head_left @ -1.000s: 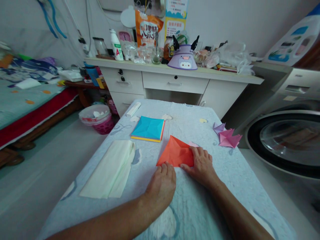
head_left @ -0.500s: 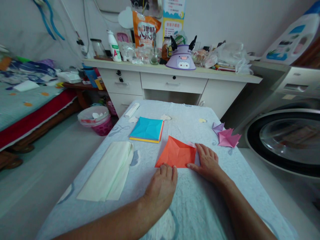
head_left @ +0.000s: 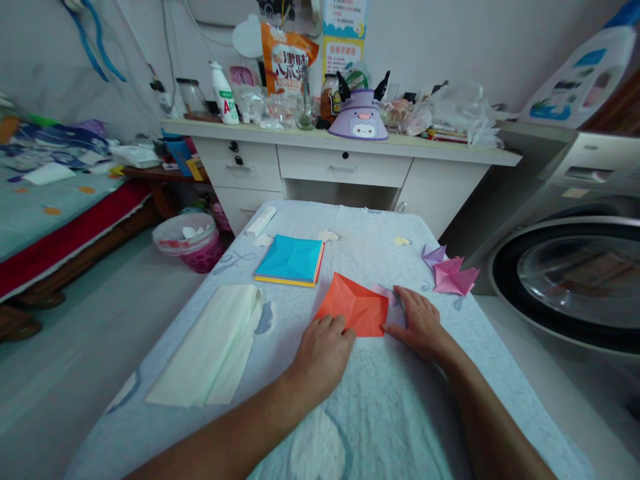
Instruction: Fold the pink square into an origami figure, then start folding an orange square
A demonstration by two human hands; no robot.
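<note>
A creased sheet of orange origami paper (head_left: 357,308) lies on the cloth-covered table before me. My left hand (head_left: 325,350) rests on its near left part, fingers bent together over the edge and holding it; that corner is hidden beneath them. At the sheet's right edge, my right hand (head_left: 417,323) has its thumb and fingers apart, the thumb tip close to the near right corner. Behind lies a stack of origami paper (head_left: 290,259), blue on top. To the right sit a folded pink paper shape (head_left: 454,276) and a purple one (head_left: 433,256).
A folded pale cloth or tissue (head_left: 207,353) lies on the left of the table (head_left: 400,413). Near the far left corner is a white box (head_left: 261,221). Beyond stands a cluttered white desk (head_left: 345,163), with a washing machine (head_left: 590,200) at right and a bin (head_left: 193,243) at left.
My left hand has slid farther onto the orange paper from its near edge. My right hand has drawn slightly to the right, away from the sheet. The view has shifted a little.
</note>
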